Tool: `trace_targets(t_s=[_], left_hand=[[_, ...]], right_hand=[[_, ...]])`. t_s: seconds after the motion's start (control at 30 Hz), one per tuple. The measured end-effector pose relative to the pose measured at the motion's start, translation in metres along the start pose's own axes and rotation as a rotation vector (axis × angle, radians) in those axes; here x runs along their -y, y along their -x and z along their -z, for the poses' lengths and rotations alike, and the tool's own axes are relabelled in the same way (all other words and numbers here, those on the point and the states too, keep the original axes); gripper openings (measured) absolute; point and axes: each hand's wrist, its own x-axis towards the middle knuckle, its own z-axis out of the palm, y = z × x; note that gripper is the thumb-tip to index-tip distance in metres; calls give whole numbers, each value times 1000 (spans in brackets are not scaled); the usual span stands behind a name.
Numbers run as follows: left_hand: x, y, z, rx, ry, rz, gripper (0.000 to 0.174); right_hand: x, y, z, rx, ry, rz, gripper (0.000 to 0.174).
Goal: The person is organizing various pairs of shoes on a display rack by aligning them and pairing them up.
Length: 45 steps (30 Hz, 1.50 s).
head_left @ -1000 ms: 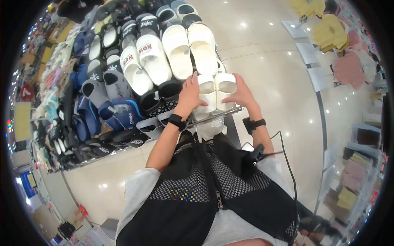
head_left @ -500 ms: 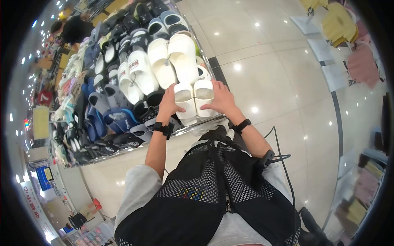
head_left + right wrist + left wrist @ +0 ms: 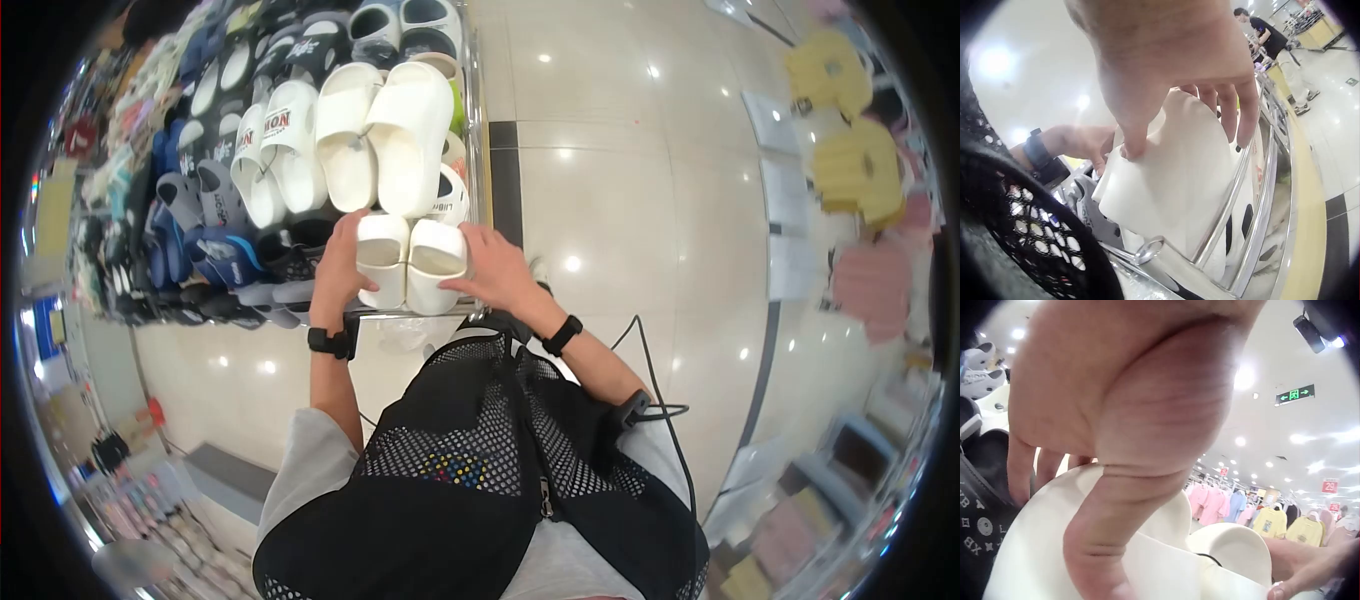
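Observation:
A pair of white slides (image 3: 408, 262) lies side by side at the near right corner of the shoe display. My left hand (image 3: 342, 270) grips the outer side of the left slide, thumb on the near part and fingers along the far side. On the right slide (image 3: 1169, 169), my right hand (image 3: 500, 270) holds the outer side in the same way, its thumb on the surface in the right wrist view. The left wrist view shows the left thumb pressed on the white slide (image 3: 1160, 565), fingers behind it. A larger cream pair (image 3: 408, 130) lies just beyond.
Rows of slides and clogs fill the display to the left, with a black patterned pair (image 3: 982, 487) beside my left hand. A chrome rail (image 3: 1254, 219) edges the display. Shirts (image 3: 860, 170) hang at the right. A person (image 3: 1269, 40) stands farther off.
The head view has shifted, so display and hands appear farther left. Both hands keep their hold on the white pair, which still lies at the display's near corner.

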Motion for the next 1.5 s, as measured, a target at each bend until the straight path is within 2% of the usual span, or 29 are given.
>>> trace_targets(t_s=[0.1,0.13,0.17,0.23,0.27,0.3,0.37,0.43,0.47,0.5,0.57,0.6,0.63,0.7,0.73,0.8,0.83,0.87,0.9,0.93,0.97,1.07,1.13,1.2,1.23,1.27,1.3,1.4,1.5], left_hand=[[-4,-1,-2,-1,6,102,121],[0,-2,-5,-24,12,90,124],[0,2,-10,-42,18,88,126],[-5,5,-12,-56,25,167,126],[-5,3,-11,-58,53,165,125],[-6,4,-10,-59,82,161,125],[-20,7,-6,-96,54,188,122],[-27,10,-6,-152,-95,213,120],[-35,14,-8,-232,-146,217,103],[-37,17,-12,-256,-145,240,103],[-36,24,-27,-418,-242,211,87],[-44,27,-31,-473,-154,257,77],[-54,32,-32,-483,-160,275,77],[-72,40,-32,-566,-143,382,70],[-77,41,-34,-648,-133,411,54],[-91,37,-33,-729,-55,462,48],[-102,33,-32,-804,23,501,43],[-113,23,-29,-854,76,488,35],[-122,10,-30,-864,71,505,35],[-129,-6,-31,-806,222,508,35],[-136,-21,-32,-746,373,510,36],[-141,-80,-43,-744,401,514,42],[-139,-108,-55,-760,396,518,43],[-127,-136,-54,-681,689,678,45],[-120,-146,-59,-681,674,691,45],[-114,-152,-65,-779,850,670,44],[-117,-159,-61,-877,1027,631,44],[-124,-166,-55,-885,1131,707,41],[-130,-161,-52,-886,1214,780,40]], right_hand=[[-20,-9,9,100,-58,146,90],[-26,-9,14,117,-67,188,79],[-35,-13,21,147,-58,200,79],[-39,-18,39,371,-83,174,69],[-41,-23,45,397,-43,201,61],[-46,-31,46,410,-32,219,61],[-59,-50,44,603,95,229,52],[-64,-69,48,632,139,328,48],[-66,-77,50,648,156,393,44],[-63,-87,57,663,167,421,44],[-60,-111,74,628,84,417,38],[-63,-124,75,567,76,422,39],[-60,-138,83,580,74,440,39],[-61,-165,100,514,-92,281,43],[-66,-178,105,527,-90,290,43],[-77,-204,114,319,-322,150,49],[-73,-213,122,336,-320,156,49],[-68,-224,133,381,-467,45,51],[-60,-235,145,425,-612,-67,54],[-57,-246,153,476,-585,-102,60],[-59,-254,154,497,-583,-94,60],[-59,-287,154,462,-514,-37,72],[-59,-295,154,415,-301,72,86],[-59,-310,154,482,-266,164,88],[-59,-315,155,541,-211,243,91],[-58,-319,154,655,-320,132,90],[-55,-320,159,655,-330,136,90],[-49,-336,160,911,-429,-7,86],[-43,-345,158,894,-321,79,86]])
